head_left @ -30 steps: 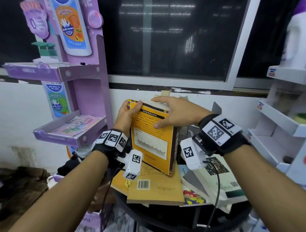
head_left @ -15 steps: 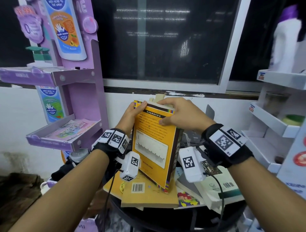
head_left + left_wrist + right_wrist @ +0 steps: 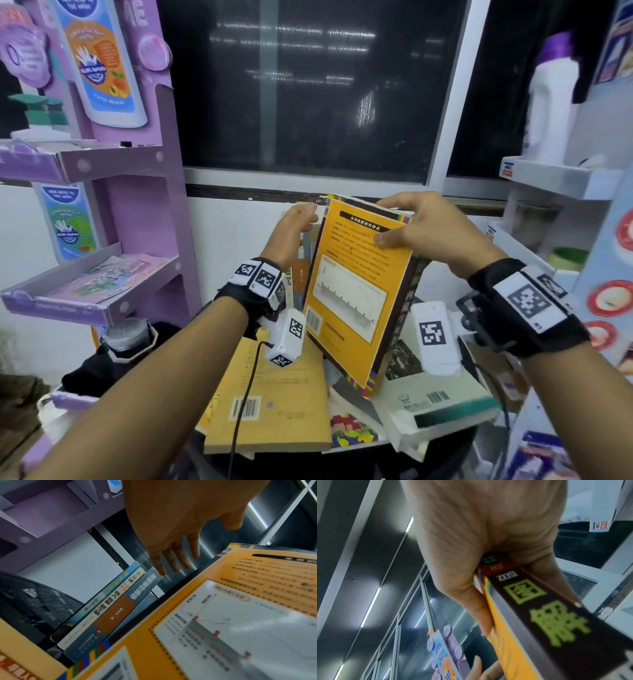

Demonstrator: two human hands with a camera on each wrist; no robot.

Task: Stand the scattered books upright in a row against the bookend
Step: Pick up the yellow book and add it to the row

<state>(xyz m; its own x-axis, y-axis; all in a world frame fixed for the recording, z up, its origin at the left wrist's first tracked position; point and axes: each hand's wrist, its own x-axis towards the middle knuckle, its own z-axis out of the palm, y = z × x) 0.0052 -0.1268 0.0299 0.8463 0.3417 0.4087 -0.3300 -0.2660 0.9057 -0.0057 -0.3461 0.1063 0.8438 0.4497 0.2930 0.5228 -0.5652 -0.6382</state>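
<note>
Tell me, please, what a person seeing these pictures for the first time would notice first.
First, the bright orange book, tilted in the middle; the right hand grips its top edge. The left hand hovers open beside it, over the upright books. Below, more books lie flat in a messy pile, and a purple display stand rises on the left.

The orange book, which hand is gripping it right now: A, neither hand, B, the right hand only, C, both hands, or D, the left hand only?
B: the right hand grips the top of the orange book, thumb on its cover, while the left hand is open beside it with straight fingers.
</note>
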